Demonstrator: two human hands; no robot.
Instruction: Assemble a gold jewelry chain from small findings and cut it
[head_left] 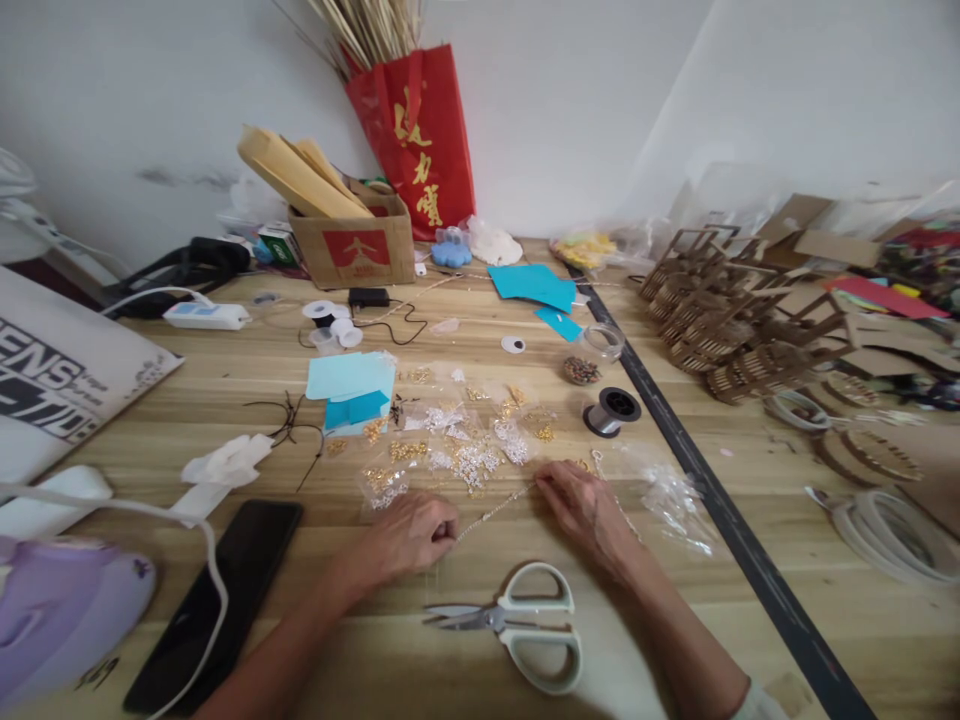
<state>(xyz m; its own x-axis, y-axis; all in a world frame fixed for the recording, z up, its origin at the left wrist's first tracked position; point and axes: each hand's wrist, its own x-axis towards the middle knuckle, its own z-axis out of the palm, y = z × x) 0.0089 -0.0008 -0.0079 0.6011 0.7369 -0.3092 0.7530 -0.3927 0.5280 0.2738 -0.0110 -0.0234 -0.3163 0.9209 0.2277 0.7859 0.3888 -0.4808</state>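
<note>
A thin beaded chain point(491, 514) stretches between my two hands, just above or on the wooden table. One end is pinched in my left hand point(417, 530), whose fingers are curled closed. My right hand point(579, 498) grips the chain with its fingertips, and more of the strand point(616, 493) runs out behind that hand to the right. Beyond my hands lie small bags of silver charms point(477, 462) and gold charms point(409, 451). Scissors point(517, 618) with pale handles rest on the table between my forearms, their blades pointing left.
A wire spool point(612, 411) and a jar of beads point(581, 370) stand at right of the charms. Clear plastic bags point(679, 505) lie by my right forearm. A black phone point(217, 600) is at left. Brown wooden baskets point(742, 320) pile up at far right.
</note>
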